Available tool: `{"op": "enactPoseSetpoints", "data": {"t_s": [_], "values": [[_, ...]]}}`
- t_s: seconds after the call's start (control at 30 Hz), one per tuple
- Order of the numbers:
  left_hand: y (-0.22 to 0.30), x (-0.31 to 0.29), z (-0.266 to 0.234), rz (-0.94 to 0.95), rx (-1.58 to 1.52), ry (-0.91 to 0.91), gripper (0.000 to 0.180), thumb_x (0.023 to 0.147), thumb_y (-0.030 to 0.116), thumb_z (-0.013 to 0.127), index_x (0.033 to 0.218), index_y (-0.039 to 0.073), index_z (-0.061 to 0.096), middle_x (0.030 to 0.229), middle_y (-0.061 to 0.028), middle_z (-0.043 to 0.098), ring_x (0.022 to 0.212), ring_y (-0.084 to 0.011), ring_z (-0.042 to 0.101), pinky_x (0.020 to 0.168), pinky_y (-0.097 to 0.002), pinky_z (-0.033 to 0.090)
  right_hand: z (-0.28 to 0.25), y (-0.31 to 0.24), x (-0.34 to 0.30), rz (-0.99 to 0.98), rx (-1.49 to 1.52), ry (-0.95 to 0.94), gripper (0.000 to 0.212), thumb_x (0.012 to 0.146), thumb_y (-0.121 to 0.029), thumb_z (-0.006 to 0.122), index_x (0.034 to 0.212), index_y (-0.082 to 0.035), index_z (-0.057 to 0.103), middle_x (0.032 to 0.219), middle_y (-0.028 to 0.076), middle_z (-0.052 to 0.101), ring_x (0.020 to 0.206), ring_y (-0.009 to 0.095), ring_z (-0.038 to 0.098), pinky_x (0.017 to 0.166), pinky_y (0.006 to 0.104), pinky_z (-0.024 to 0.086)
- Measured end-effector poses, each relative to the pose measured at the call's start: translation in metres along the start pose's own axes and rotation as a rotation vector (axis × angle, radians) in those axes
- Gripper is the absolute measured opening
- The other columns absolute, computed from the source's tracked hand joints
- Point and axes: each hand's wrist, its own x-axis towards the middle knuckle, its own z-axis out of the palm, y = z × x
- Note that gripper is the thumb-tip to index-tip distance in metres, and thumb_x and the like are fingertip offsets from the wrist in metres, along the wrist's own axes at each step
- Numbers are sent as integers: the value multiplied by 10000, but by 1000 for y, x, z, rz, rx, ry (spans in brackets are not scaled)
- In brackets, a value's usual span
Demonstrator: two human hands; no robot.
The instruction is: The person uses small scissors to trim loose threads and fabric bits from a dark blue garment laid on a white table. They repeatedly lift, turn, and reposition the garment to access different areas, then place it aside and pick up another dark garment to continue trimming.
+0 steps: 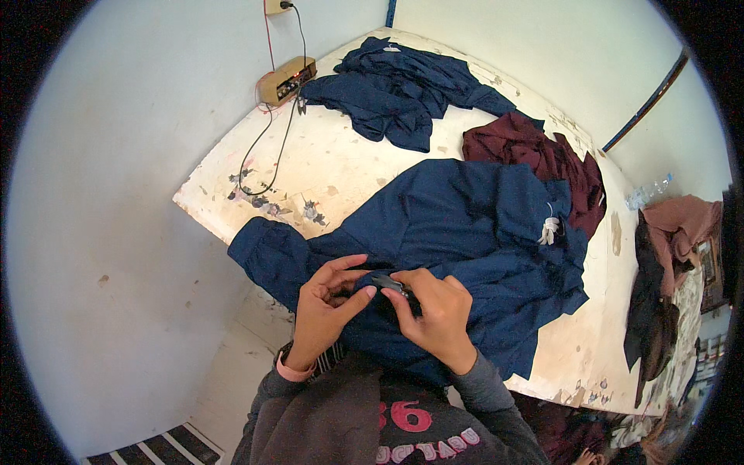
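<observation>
Thumb and fingers of my left grip (pixel 327 308) are pinching a small bit of the near navy garment (pixel 442 205); my right grip (pixel 438 311) is pinching a small grey tool (pixel 390 284), up close by that bit of cloth; my fingers hide part of the tool, so I cannot tell just what kind it is; a pink band (pixel 294 370) goes around my left wrist.

The near navy garment is spread out in front of me on the white desk (pixel 333 167), with soft wrinkles all over and one part poking out to the left; a bunch of white string (pixel 549 230) lies on its right side; just past it is a crumpled maroon garment (pixel 519 147); the far navy garment (pixel 387 97) lies at the back; a tan box (pixel 273 87) with wires sits by the left wall; a clear plastic bottle (pixel 649 193) lies at the right.
</observation>
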Motion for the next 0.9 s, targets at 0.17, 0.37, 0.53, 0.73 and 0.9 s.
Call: {"op": "enactPoseSetpoints", "data": {"t_s": [0.17, 0.37, 0.53, 0.73, 0.9], "values": [[-2, -2, 3, -4, -31, 33, 428, 900, 63, 777, 1288, 43, 598, 1127, -73, 741, 944, -58, 656, 789, -191, 503, 2, 6, -2, 61, 138, 88, 267, 815, -175, 819, 1042, -100, 700, 854, 35, 696, 656, 187, 653, 585, 318, 442], [-1, -4, 8, 50, -129, -14, 344, 895, 22, 764, 1198, 45, 603, 1102, -73, 737, 963, -101, 667, 818, -236, 519, -2, 12, 1, 399, 676, -3, 325, 852, -62, 796, 1158, -46, 689, 776, 12, 624, 720, 75, 609, 650, 227, 480], [-13, -8, 18, 459, 636, 46, 187, 763, -21, 785, 901, 59, 689, 954, -68, 709, 909, -219, 696, 781, -308, 539, 22, 34, -20, 518, 821, 156, 110, 905, -97, 774, 909, -32, 686, 720, -50, 552, 648, 36, 475, 593, 212, 385], [-47, -16, 23, 889, 800, -45, 130, 660, 46, 769, 763, 81, 698, 869, -36, 680, 862, -206, 684, 708, -336, 535, 15, 51, -45, 758, 955, -380, 173, 941, -153, 757, 857, -16, 693, 766, -51, 638, 672, 11, 500, 593, 209, 364], [-47, -33, 26, 557, 499, -47, 84, 808, 12, 767, 783, 79, 723, 917, -60, 743, 859, -202, 713, 758, -314, 555, 28, 53, -62, 797, 1132, -291, 92, 944, -91, 733, 928, -2, 716, 819, -31, 690, 746, 20, 573, 674, 198, 428]]}}
